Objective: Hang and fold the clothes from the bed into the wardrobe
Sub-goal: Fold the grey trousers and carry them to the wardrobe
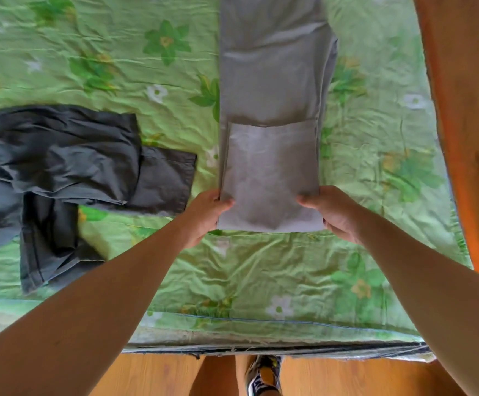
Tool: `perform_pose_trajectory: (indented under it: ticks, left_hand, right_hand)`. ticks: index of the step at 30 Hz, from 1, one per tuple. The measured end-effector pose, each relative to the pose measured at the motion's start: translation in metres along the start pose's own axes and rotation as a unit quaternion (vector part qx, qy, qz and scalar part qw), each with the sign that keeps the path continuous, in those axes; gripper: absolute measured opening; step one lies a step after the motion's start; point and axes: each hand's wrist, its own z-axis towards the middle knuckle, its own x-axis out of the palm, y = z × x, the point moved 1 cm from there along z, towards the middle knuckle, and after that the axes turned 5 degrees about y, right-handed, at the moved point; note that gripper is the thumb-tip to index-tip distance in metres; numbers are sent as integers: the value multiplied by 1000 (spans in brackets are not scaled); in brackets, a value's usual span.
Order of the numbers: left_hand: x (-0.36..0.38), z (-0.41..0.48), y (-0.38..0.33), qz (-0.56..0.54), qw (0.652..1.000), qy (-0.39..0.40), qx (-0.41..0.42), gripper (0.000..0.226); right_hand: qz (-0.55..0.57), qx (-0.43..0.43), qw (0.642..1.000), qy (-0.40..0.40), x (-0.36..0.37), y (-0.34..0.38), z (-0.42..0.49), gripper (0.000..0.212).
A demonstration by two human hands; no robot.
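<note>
- both my left hand [207, 212] and right hand [336, 213] pinch the folded end of the grey trousers [271, 167], near the front edge of the bed [261, 281].
- soft and floppy, i'd say: grip both sides.

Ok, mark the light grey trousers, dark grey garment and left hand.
light grey trousers [272, 81], head view, unfolded leg
dark grey garment [69, 155], head view, crumpled middle
left hand [204, 218], head view, its middle

Bare forearms [104, 295], black-and-yellow patterned sneaker [264, 374]
</note>
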Motion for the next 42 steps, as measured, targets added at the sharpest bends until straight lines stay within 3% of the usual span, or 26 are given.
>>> perform_pose_trajectory:
  ticks: [4,9,13,17,23,28,34,36,39,42]
  left_hand:
    - [0,-9,-8,-42,999,3,16,16]
    - [18,-39,39,12,1000,18,-4,31]
    - [24,-60,59,-9,998,4,-68,20]
    - [22,-61,44,5,993,38,-108,26]
    - [13,3,-19,-43,997,-58,2,20]
    - [1,21,-44,25,996,-77,48,17]
    - [-37,76,-168,-82,989,-34,121,18]
    - [-45,94,-179,-91,993,-11,75,17]
    - [-51,95,-141,-72,996,14,-49,27]
    - [-47,70,-95,-99,987,69,-104,20]
  right_hand:
    - [26,-49,998,-19,2,-3,-6,27]
    - [54,79,995,25,18,-41,-27,31]
    - [60,118,991,31,23,-59,-46,32]
    - [56,153,985,58,20,-49,-51,30]
    - [151,-20,987,-50,17,9,0,24]
    - [84,-33,990,-105,18,33,12,19]
    - [183,-143,969,-88,-21,154,54,17]
    - [183,-88,978,-44,-29,165,76,21]
    - [105,15,994,-5,-29,116,77,24]
    - [148,98,983,-34,-25,68,62,26]
